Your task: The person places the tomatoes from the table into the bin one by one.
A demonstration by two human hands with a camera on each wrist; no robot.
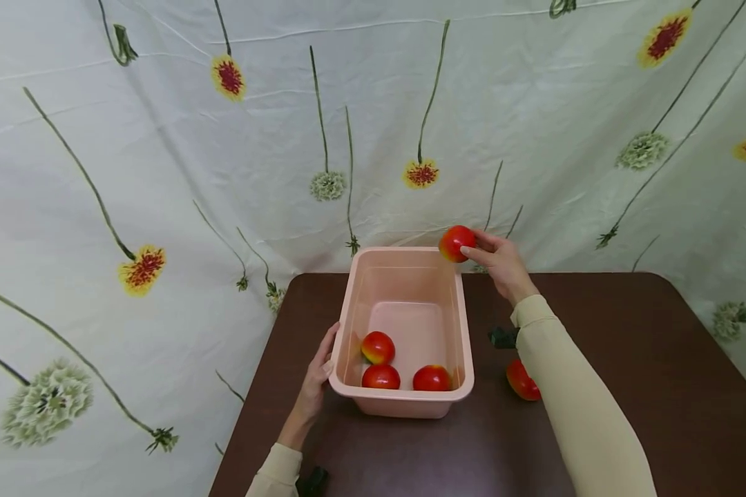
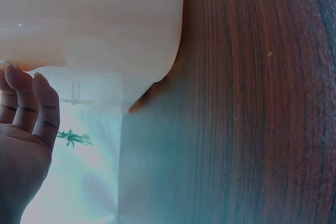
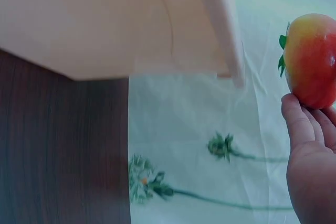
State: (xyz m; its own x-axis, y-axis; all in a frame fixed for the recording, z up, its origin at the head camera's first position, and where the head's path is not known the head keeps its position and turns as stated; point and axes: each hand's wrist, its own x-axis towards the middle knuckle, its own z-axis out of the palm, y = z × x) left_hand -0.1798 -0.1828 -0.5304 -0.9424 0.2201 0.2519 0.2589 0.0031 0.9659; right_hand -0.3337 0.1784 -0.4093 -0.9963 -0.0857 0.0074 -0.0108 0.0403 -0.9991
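A pink plastic bin (image 1: 404,400) stands on the table with three red tomatoes, one of them a tomato (image 1: 432,378) at the near right of its floor. My left hand (image 1: 316,379) holds the bin's left side near the front corner; its fingers (image 2: 46,103) bend up against the wall in the left wrist view. Above the bin's far right corner, my right hand (image 1: 500,262) pinches another tomato (image 1: 456,243) between thumb and fingers. In the right wrist view this tomato (image 3: 314,59) shows yellow-red skin and green leaves, beyond the bin's rim.
One more tomato (image 1: 523,381) lies on the dark wooden table (image 1: 609,345) right of the bin, partly hidden by my right sleeve (image 1: 581,393). A white flowered cloth (image 1: 385,103) hangs behind the table and along its left side.
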